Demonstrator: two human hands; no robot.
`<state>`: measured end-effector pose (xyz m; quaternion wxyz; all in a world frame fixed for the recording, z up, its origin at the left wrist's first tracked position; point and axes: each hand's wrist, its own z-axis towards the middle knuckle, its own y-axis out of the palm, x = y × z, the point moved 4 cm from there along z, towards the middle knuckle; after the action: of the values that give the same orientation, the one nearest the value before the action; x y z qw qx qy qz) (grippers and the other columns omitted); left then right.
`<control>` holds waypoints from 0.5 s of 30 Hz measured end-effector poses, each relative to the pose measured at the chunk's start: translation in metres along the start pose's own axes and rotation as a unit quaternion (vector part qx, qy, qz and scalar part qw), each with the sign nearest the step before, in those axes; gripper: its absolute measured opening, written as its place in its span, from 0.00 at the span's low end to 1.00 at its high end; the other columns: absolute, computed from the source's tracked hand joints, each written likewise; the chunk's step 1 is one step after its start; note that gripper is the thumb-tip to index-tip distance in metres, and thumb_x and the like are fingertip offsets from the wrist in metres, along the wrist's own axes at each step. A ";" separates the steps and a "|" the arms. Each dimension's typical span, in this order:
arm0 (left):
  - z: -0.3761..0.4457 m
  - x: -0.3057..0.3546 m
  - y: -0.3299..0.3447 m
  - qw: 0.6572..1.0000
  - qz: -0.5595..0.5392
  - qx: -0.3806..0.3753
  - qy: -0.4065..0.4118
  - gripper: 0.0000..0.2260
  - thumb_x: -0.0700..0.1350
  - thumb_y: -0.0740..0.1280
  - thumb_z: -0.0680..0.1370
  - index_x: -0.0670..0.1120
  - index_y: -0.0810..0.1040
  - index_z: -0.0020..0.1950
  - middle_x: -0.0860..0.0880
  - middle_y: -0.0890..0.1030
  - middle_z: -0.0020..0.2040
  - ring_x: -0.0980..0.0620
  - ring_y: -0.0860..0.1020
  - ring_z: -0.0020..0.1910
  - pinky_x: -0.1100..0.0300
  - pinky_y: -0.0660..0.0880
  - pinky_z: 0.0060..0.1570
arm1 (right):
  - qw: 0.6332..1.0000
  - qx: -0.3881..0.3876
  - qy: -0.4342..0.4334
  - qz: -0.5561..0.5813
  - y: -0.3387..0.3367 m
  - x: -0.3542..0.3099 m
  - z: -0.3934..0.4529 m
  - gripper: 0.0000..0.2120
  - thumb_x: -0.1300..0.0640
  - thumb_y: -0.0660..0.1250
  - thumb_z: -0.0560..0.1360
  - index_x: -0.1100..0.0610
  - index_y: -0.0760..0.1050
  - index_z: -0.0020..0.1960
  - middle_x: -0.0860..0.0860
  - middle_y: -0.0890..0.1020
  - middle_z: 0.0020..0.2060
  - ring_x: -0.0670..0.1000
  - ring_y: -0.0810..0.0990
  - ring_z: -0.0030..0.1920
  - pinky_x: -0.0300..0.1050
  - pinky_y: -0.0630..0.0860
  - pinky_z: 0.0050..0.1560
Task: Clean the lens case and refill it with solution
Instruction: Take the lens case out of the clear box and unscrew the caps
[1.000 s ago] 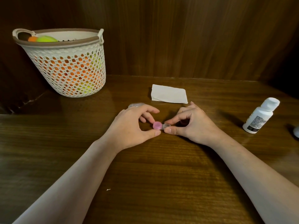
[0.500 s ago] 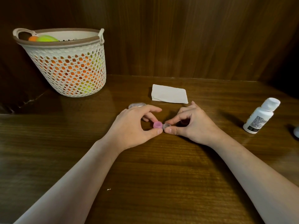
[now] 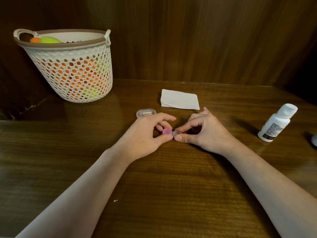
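Note:
A small lens case (image 3: 176, 133) lies on the wooden table (image 3: 154, 186) between my two hands. Its left well carries a pink cap (image 3: 166, 131), which my left hand (image 3: 145, 136) pinches between thumb and fingers. My right hand (image 3: 204, 133) pinches the clear right well of the case with thumb and forefinger. A white solution bottle (image 3: 277, 122) with its cap on stands at the right, away from both hands. A folded white tissue (image 3: 180, 99) lies behind my hands.
A clear plastic box (image 3: 145, 112) sits just behind my left hand. A white perforated basket (image 3: 72, 66) with orange and green balls stands at the back left. A wooden wall closes the back. A grey object (image 3: 314, 140) shows at the right edge.
Both hands stay on the case. My left fingers have shifted slightly around the pink cap; nothing else has moved.

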<state>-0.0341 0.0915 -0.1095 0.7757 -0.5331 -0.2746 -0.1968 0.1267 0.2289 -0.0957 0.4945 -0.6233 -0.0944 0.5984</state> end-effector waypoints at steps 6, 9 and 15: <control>-0.005 0.006 -0.016 0.996 -0.021 0.085 0.021 0.18 0.45 0.72 0.82 0.58 0.80 0.71 0.62 0.83 0.59 0.62 0.80 0.60 0.67 0.79 0.57 | 1.000 -0.009 0.005 0.007 -0.001 0.001 -0.001 0.14 0.32 0.76 0.67 0.37 0.88 0.48 0.32 0.84 0.46 0.36 0.78 0.56 0.56 0.45 0.84; -0.007 0.004 -0.023 0.994 -0.025 0.110 0.010 0.15 0.42 0.73 0.82 0.54 0.83 0.67 0.58 0.83 0.59 0.60 0.82 0.57 0.64 0.81 0.57 | 1.000 -0.009 0.006 0.006 -0.001 0.000 -0.001 0.12 0.34 0.77 0.67 0.36 0.88 0.48 0.32 0.84 0.46 0.36 0.78 0.56 0.56 0.45 0.84; -0.010 -0.002 -0.025 0.993 -0.030 0.109 -0.022 0.13 0.38 0.77 0.78 0.49 0.87 0.61 0.55 0.84 0.58 0.59 0.85 0.54 0.62 0.84 0.56 | 1.000 -0.008 0.006 0.007 -0.001 0.000 0.000 0.11 0.32 0.76 0.67 0.35 0.87 0.46 0.32 0.84 0.46 0.36 0.78 0.56 0.54 0.45 0.82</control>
<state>-0.0479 0.0736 -0.0956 0.8165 -0.4412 -0.3272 -0.1778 0.1275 0.2292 -0.0951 0.4856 -0.6315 -0.0919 0.5975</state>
